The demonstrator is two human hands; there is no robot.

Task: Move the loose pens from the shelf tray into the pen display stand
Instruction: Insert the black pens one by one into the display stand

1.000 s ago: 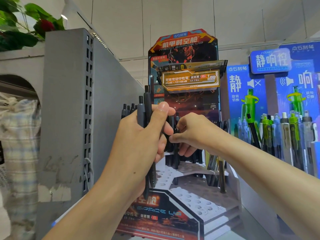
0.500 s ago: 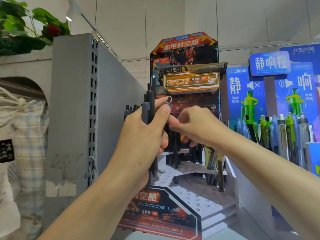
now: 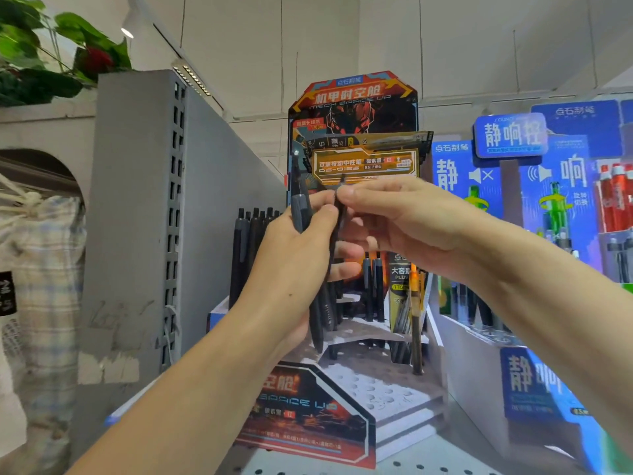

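At centre frame, the left hand [image 3: 294,265] is closed around a bunch of dark pens [image 3: 301,214], their clip ends rising above the thumb and their tips hanging below the palm. The right hand [image 3: 404,224] reaches in from the right, thumb and forefinger pinched on the top of one pen [image 3: 339,214] at the edge of that bunch; the other fingers curl loosely.

Behind the hands stands the stand [image 3: 342,399], a stepped cardboard display with rows of round holes, most of the lower ones bare. Its header reads "机甲时空舱" over "MECH SPACE UP", and an orange tag [image 3: 364,164] beneath carries "双珠按动中性笔" and "0.5 子弹头". The same title repeats on the front panel at lower centre. More dark pens [image 3: 253,234] stand upright at the back left of the stand, others on the upper steps behind the hands.

At right, a blue display [image 3: 513,138] shows "静响控" and "点石制笔", with green and red pens around it. A grey shelf panel [image 3: 137,217] fills the left, a plant [image 3: 51,56] at upper left. The shelf tray cannot be made out.
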